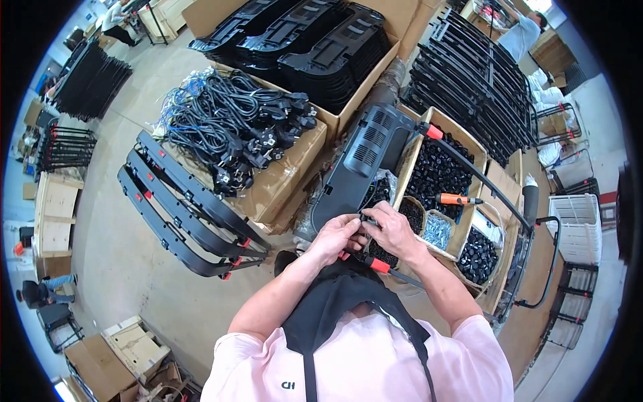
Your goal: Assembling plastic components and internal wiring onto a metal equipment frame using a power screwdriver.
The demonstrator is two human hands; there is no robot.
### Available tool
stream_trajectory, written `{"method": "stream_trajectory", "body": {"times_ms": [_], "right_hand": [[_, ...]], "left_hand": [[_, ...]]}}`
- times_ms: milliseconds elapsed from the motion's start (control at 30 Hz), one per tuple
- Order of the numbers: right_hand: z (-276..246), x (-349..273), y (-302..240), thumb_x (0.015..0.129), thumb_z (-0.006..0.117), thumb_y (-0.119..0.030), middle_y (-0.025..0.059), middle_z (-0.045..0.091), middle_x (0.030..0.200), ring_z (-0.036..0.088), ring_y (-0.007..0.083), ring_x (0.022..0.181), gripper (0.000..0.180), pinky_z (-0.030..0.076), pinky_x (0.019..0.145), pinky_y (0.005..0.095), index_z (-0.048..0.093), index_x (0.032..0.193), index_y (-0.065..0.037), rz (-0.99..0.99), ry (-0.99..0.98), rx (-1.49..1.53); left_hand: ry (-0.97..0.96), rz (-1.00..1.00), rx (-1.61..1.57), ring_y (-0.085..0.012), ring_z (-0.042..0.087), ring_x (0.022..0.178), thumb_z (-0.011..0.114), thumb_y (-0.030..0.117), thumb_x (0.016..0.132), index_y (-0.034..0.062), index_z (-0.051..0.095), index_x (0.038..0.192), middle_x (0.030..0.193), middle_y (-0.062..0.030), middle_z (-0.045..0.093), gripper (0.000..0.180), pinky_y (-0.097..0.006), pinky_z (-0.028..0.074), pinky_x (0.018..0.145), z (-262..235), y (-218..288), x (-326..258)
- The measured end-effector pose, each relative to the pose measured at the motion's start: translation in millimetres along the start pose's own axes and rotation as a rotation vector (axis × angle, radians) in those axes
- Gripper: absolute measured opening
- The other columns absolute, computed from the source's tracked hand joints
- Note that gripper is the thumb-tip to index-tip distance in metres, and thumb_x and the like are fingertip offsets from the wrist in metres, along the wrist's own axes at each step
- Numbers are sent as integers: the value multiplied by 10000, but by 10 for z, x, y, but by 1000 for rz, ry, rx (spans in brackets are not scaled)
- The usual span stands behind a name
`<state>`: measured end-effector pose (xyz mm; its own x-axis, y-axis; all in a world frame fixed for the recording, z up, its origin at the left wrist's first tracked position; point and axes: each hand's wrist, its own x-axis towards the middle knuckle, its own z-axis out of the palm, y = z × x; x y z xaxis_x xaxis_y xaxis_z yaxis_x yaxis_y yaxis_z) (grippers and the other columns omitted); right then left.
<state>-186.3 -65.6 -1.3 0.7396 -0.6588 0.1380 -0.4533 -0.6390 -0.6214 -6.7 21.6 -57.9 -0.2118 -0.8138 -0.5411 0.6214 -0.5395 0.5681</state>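
Note:
A long black plastic housing with vent slots (358, 164) lies tilted in front of me, its near end at my hands. My left hand (337, 236) and my right hand (390, 228) meet at that near end, fingers pinched together on a small black part (362, 220) at the housing's edge. A black rod with red collars (385, 266) runs just below my hands. Which hand bears the part's weight I cannot tell.
To my right stand a box of small black caps (439, 171), baskets of screws (439, 231) and black pieces (477, 254), and an orange-handled screwdriver (455, 199). Black cables (231, 127) lie on a carton at left. Black frames (181, 208) lean on the floor. Other people work far off.

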Motion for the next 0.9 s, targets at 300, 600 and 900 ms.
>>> {"method": "stream_trajectory", "body": {"times_ms": [300,600,900], "right_hand": [[511,705,-26,887,774,-116,128,639,991,690,346,873,278,573,745,423,698,1142,-34,-56,118,11],[806,917,40,902,757,-165,137,634,1010,687,361,895,285,578,772,442,699,1143,-23,-39,74,-40],[712,937,3,971,657,-106,174,678,1019,695,360,949,248,570,845,424,719,1187,-2,86,110,81]], "left_hand": [[-37,86,-14,-166,653,981,507,149,1120,-15,554,1339,1161,-96,660,278,-322,578,899,-378,23,-469],[-56,84,63,-118,651,821,511,223,1134,33,577,1370,1082,-66,668,310,-267,577,727,-546,171,-492],[40,57,-11,-95,636,807,533,246,1130,39,604,1341,1038,-37,691,304,-233,547,661,-456,221,-298]]}}
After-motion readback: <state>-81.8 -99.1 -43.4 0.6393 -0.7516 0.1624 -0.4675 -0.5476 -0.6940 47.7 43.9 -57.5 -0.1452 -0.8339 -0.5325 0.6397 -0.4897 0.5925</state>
